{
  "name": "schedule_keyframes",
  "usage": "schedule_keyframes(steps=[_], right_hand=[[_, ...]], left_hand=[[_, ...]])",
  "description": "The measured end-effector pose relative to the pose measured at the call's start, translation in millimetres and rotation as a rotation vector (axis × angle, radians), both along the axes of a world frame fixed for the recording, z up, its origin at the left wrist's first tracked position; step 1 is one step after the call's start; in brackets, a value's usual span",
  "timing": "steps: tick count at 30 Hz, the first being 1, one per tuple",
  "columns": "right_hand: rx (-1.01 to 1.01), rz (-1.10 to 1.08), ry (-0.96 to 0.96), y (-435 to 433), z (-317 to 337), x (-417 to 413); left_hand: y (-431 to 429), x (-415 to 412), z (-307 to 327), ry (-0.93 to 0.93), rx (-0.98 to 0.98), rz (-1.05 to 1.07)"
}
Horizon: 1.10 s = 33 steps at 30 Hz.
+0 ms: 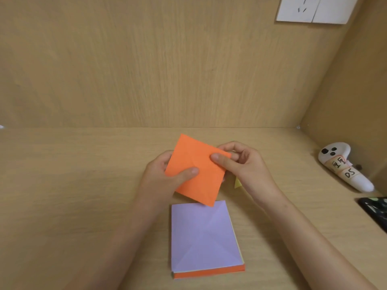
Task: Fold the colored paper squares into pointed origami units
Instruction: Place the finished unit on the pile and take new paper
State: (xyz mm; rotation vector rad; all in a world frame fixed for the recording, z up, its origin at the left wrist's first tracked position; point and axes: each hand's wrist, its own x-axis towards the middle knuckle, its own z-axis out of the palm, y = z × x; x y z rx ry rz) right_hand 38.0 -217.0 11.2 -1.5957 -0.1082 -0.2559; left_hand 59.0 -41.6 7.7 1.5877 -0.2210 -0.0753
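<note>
Head view: early going. Pinches one faintly creased, still flat orange square (199,170) with left hand (165,176) and right hand (245,164); leaves the stack (205,237) below unfolded.

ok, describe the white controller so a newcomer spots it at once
On the wooden desk, go to the far right, beside the side wall. The white controller lies there, beyond a dark object at the frame edge. It alone is white and curved, with black buttons and handwritten labels.

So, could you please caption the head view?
Left hand and right hand pinch an orange paper square just beyond a lilac-topped paper stack.
</note>
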Motion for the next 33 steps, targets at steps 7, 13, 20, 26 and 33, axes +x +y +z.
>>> schedule_keyframes(steps=[7,13,20,26,33], right_hand=[[-0.439,0.111,-0.214,-10.5,-0.1,-2.4],[-0.571,0.198,-0.145,-8.8,-3.8,-2.3],[-0.4,0.162,-0.129,-4.6,-4.7,-1.5],[-0.129,0.051,-0.089,3.7,-10.0,2.8],[-0.003,0.011,-0.017,6.2,-4.7,0.3]], left_hand=[[6.1,3.1,-3.6,-0.016,0.016,-0.009],[10.6,5.6,-2.4,-0.032,0.013,-0.03],[5.9,1.3,-0.1,-0.053,0.002,-0.142],[1.6,-1.7,7.3,0.112,-0.057,-0.205],[0.5,-7.0,5.3,0.01,-0.021,-0.205]])
